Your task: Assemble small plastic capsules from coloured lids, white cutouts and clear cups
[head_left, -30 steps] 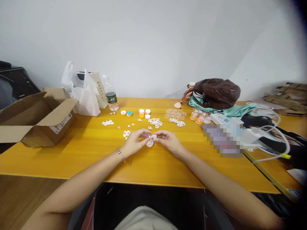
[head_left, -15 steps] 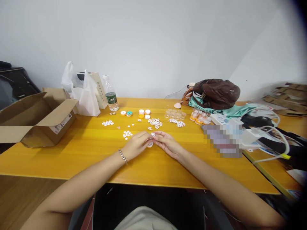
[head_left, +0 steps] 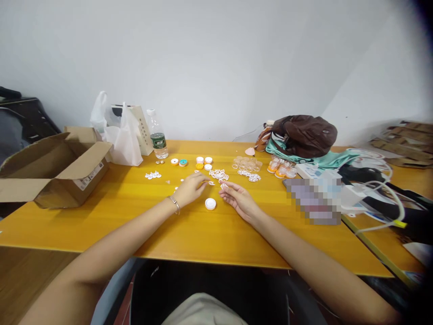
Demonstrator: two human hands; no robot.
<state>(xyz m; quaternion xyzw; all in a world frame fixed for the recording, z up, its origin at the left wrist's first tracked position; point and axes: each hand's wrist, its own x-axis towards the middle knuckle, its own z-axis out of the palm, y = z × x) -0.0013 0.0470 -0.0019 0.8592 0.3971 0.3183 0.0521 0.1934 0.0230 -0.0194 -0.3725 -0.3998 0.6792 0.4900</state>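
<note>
My right hand [head_left: 239, 201] pinches a small white perforated plastic piece [head_left: 223, 185] between thumb and fingertips. My left hand [head_left: 191, 189] is to the left of it, palm down, its fingers stretched forward and a little apart with nothing visible in them. Its fingertips are close to a loose white cut-out piece [head_left: 211, 183] on the table. Between and below both hands sits a round white cap-like part with an orange base [head_left: 210, 204], touched by neither. Just beyond lies a pile of white perforated pieces [head_left: 219, 174]. Small white discs are partly hidden by my left hand.
Round white, orange and teal parts [head_left: 183, 162] stand farther back, with clear rings [head_left: 247, 163] and orange-based clear parts [head_left: 281, 168] to the right. An open cardboard box [head_left: 91, 164] and a water bottle [head_left: 158, 140] are left. A phone [head_left: 313, 203] and cables lie right.
My hands have moved apart, the left one forward and left, away from the round part. The white perforated piece stays in my right hand, and the round part is now uncovered.
</note>
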